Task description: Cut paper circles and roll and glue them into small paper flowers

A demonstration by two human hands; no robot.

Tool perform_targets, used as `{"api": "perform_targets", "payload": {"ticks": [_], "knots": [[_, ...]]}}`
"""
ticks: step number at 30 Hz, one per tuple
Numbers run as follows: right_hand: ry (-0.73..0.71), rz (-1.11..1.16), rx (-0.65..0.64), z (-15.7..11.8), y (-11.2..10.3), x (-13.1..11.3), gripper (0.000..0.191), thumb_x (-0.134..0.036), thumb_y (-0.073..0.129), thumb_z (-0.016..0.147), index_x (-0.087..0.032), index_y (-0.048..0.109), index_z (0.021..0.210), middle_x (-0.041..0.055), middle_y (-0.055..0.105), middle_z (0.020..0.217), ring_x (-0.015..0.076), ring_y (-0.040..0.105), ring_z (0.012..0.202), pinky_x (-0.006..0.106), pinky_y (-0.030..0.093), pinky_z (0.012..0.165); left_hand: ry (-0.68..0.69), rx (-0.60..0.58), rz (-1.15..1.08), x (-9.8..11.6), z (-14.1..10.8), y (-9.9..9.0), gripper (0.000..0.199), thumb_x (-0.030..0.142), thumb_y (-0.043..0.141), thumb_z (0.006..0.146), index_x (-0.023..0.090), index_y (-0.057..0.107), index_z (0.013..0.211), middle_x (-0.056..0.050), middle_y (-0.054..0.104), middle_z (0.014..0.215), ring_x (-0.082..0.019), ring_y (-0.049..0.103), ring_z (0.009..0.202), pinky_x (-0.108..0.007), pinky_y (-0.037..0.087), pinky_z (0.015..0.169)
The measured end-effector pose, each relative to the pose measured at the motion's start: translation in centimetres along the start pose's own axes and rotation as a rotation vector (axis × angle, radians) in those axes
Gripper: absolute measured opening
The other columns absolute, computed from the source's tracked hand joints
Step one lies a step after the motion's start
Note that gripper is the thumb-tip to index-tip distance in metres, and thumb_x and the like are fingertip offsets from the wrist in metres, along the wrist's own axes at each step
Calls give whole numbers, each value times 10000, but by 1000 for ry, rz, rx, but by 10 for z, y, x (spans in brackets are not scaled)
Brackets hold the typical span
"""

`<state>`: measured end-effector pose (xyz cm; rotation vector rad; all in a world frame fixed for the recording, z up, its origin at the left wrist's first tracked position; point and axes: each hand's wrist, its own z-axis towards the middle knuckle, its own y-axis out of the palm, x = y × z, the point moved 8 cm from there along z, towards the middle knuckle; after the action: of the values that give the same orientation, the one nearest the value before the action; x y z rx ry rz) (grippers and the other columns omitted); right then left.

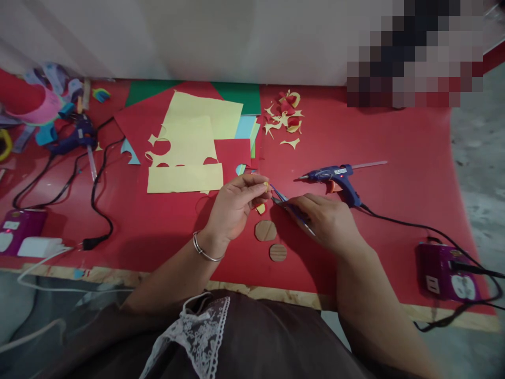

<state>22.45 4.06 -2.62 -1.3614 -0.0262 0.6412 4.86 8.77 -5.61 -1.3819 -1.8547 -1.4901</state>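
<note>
Between the thumb and fingertips of my left hand (236,202) is a small yellow paper piece (266,186). My right hand (329,218) grips blue tweezers (302,220), their tips close to that piece; whether they touch it I cannot tell. Under my left fingers lies a scrap of yellow and red paper (261,208), partly hidden. Just below my hands are two round cardboard discs, a larger one (265,230) and a smaller one (278,252). A blue glue gun (335,176) with a clear glue stick rests beyond my right hand.
Cut yellow sheets (189,139) lie over red, green and blue paper at the back. Paper scraps (290,116) are heaped behind. A second glue gun (81,131), tape and cords crowd the left. Purple power boxes stand at left (29,223) and right (445,268), the right one with cords.
</note>
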Motion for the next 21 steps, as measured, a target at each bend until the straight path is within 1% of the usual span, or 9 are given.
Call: {"api": "perform_targets", "payload": {"ticks": [2,4,8,12,14,17,21], "knots": [[19,-39,8,-1,1,2,203,-262,581,1058,-202,774,1036,81,813,900,203,733,756,317,433,632,14,13,33,1,-1,0,171,247,868,773,194,758,891,3,751,829,-106,720,757,-242,568,720],[47,-11,42,0,-1,4,194,-268,595,1058,-214,778,1022,78,826,936,203,743,780,314,452,648,39,17,73,3,-2,0,161,254,864,787,198,751,887,1,751,826,-110,718,744,-248,571,712],[99,226,162,4,-16,0,154,-278,633,1045,-231,780,1042,68,828,942,186,734,742,312,516,660,141,-16,227,6,-5,5,142,277,852,838,197,755,905,-8,747,820,-112,704,740,-244,568,703],[137,387,251,5,-26,-8,112,-271,685,1023,-230,785,1054,49,826,913,165,731,723,289,534,643,235,-57,385,5,-9,13,166,291,853,840,184,750,915,-35,761,891,-130,711,815,-255,594,776],[145,420,260,5,-26,-11,106,-260,696,1014,-224,786,1057,42,826,908,164,743,742,278,541,642,254,-80,419,2,-11,16,160,277,841,849,180,746,935,-41,763,906,-134,716,841,-253,600,803],[116,437,262,6,-24,-13,107,-246,696,1008,-220,786,1059,33,820,886,164,748,739,273,551,646,300,-108,477,0,-15,21,115,232,801,878,184,741,964,-36,762,898,-128,715,828,-241,598,795],[72,425,267,7,-24,-16,112,-219,678,1007,-205,779,1052,33,804,852,158,737,717,265,545,636,354,-113,536,2,-18,25,81,183,766,893,193,732,966,-34,763,899,-127,719,812,-242,605,786]]}}
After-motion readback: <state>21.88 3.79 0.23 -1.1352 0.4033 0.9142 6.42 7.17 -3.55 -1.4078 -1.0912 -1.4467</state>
